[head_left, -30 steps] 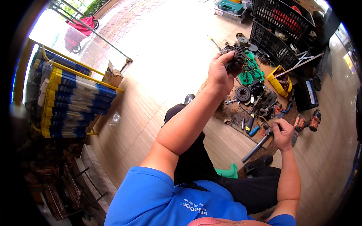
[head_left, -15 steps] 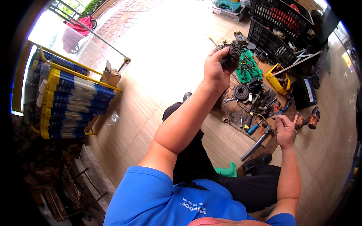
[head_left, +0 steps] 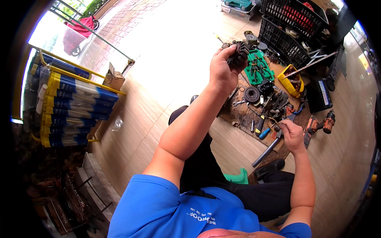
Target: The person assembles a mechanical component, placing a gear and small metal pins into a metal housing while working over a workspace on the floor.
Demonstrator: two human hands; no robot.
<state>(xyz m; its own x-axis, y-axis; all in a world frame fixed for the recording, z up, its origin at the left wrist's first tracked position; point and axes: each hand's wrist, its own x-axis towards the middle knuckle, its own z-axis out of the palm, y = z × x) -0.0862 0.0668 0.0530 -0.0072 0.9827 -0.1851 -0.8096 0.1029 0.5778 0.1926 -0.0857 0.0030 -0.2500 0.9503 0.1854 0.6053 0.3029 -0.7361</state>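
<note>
My left hand [head_left: 224, 68] is raised over the far side of the work board, its fingers closed around a dark ribbed part [head_left: 238, 54] with blocky ridges. What kind of part it is I cannot make out. My right hand [head_left: 292, 135] hovers low over the near right of the board with thumb and fingers pinched. Anything between those fingertips is too small to name. Beside them lie a long-handled socket wrench [head_left: 268, 152], a blue-handled screwdriver [head_left: 264, 133] and a thin brown loop [head_left: 271, 120]. A dark round coil-like part [head_left: 251, 94] rests between the hands.
An open green tool case [head_left: 258, 68] and a yellow container [head_left: 291, 81] sit at the far side. Black crates [head_left: 283, 41] are stacked behind them. An orange cordless drill [head_left: 328, 122] stands at right. A yellow rack [head_left: 79, 107] is at left, a green stool [head_left: 238, 177] by my legs.
My right hand has shifted a little left, its pinched fingertips nearer the thin loop and the socket wrench. The left hand keeps its hold on the ribbed part, turned slightly. The view shifts slightly.
</note>
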